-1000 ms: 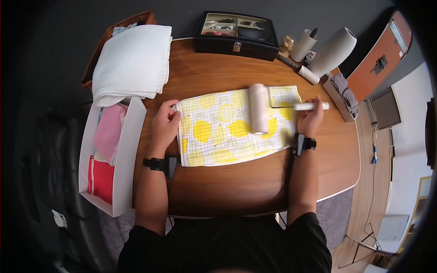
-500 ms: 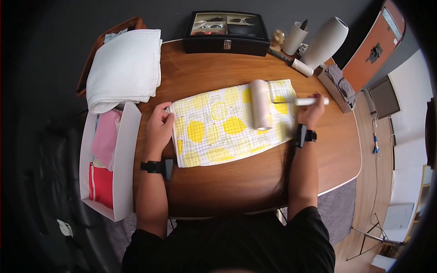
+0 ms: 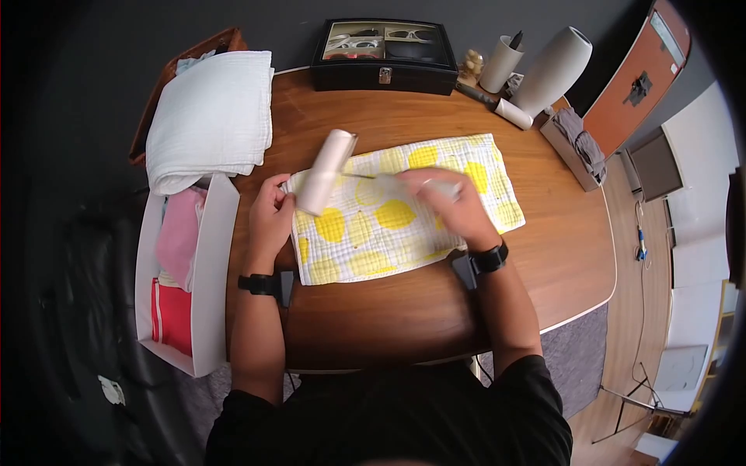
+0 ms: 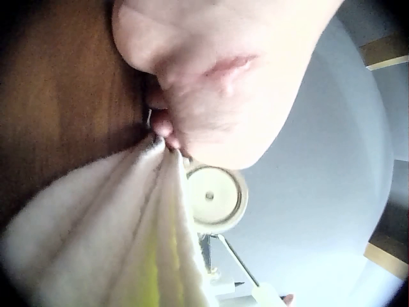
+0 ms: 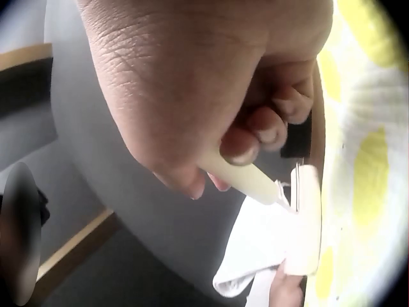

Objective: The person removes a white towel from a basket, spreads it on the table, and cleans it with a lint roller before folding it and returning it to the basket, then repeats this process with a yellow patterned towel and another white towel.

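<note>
A folded white cloth with yellow spots lies flat on the wooden table. At its upper left corner my left hand pinches the edge; the left wrist view shows the cloth drawn into folds at the fingertips. My right hand, blurred, is over the middle of the cloth and grips the pale handle of a lint roller. The roller's head is at the cloth's left end, close beside my left hand. In the right wrist view, fingers curl round the handle.
On the left stand a white box of folded clothes and a brown basket with a white cloth over it. At the back are a black glasses case, a second lint roller, a vase and a narrow box.
My right hand has swept the lint roller leftward across the cloth, from its right part to its left end. The left hand keeps its hold on the corner.
</note>
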Tool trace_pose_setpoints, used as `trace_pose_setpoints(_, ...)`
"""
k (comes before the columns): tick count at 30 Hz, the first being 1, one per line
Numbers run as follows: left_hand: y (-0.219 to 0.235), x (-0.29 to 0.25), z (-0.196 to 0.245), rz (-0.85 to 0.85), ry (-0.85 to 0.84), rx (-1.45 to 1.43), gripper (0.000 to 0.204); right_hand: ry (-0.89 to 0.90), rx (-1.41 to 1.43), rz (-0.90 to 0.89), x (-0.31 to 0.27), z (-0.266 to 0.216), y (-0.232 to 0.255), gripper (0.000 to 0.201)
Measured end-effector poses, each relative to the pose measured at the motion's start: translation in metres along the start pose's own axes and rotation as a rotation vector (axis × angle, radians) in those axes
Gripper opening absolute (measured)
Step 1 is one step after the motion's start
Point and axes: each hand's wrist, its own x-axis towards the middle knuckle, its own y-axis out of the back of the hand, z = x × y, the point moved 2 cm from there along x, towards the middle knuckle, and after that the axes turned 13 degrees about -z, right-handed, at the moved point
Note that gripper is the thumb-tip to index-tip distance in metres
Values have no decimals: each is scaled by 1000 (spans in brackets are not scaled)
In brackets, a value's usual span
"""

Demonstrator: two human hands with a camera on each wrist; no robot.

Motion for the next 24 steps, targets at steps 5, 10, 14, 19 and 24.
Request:
trace_pose_setpoints(5, 1, 1, -4, 11, 22, -74, 30, -2, -200, -207, -13, -58, -29, 26)
trace_pose_setpoints(10, 1, -3, 4, 26, 5, -14, 30, 128, -591, -470, -30, -105, -22, 20)
trace_pose_setpoints(14, 1, -5, 5, 27, -3, 21, 30, 112, -730, -629, -39, -142, -35, 16)
trace_pose_setpoints(19, 3, -5, 9, 29, 24, -71, 27, 14, -745, -694, -30, -140, -51, 18)
trace_pose_setpoints(24, 6, -6, 18, 6, 17, -187, 38, 68, -640, -566, 5, -75, -54, 19)
